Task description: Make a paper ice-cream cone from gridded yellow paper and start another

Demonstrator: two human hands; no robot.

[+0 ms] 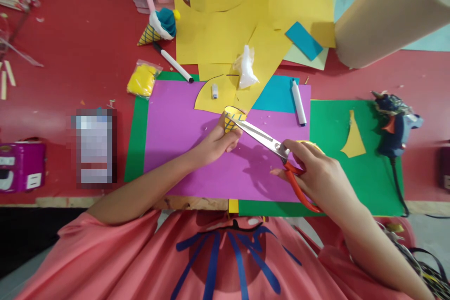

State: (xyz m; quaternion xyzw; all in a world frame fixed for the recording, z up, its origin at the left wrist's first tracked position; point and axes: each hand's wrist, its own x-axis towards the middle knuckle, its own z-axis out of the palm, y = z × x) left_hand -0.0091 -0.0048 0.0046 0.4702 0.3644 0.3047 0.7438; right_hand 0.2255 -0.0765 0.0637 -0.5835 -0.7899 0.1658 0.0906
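My left hand (220,141) is closed around a small yellow paper cone (230,124) with a dark crisscross pattern, its round mouth facing up. In my right hand (316,166) is a pair of scissors (262,137) with orange-red handles. The blades point left, with their tips at the cone's rim; whether they touch the paper I cannot tell. Purple sheet (190,126) lies beneath both hands. Just beyond the cone are a yellow paper piece (207,96), a small eraser-like block (214,91) and a crumpled white plastic bag (247,68).
A finished-looking cone ornament (158,27), a yellow clay packet (142,78) and a white marker (176,64) lie at upper left. Another marker (298,102) rests right of centre. A glue gun (397,126) with its cord sits far right, below a large cardboard roll (386,14).
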